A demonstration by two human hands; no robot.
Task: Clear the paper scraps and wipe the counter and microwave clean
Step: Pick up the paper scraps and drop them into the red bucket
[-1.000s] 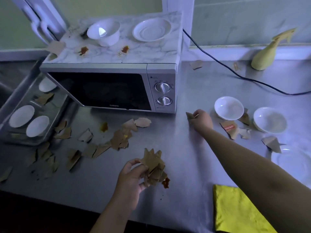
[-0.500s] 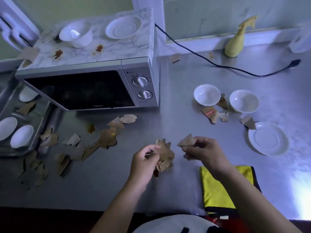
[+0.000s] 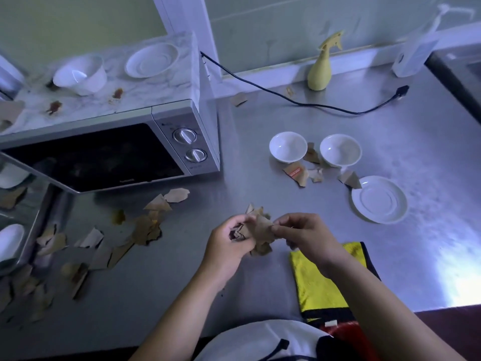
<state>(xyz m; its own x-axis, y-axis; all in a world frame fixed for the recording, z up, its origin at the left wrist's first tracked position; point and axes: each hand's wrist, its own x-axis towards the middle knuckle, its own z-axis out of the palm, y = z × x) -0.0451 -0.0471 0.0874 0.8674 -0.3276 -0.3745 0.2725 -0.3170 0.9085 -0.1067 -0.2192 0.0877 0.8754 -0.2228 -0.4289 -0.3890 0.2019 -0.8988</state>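
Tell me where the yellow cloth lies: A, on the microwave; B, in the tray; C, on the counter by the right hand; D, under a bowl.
C: the yellow cloth lies flat on the counter at its near edge, close beside the right hand.

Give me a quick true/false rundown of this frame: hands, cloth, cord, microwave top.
1. Left hand and right hand both grip the scrap bundle. True.
2. The yellow cloth lies on the microwave. False: it lies on the counter, at the near edge.
3. Brown stains mark the microwave top. True.
4. The cord's plug sits in a wall socket. False: it lies loose on the counter.
5. Every scrap is picked up. False: loose scraps litter the counter before the microwave.
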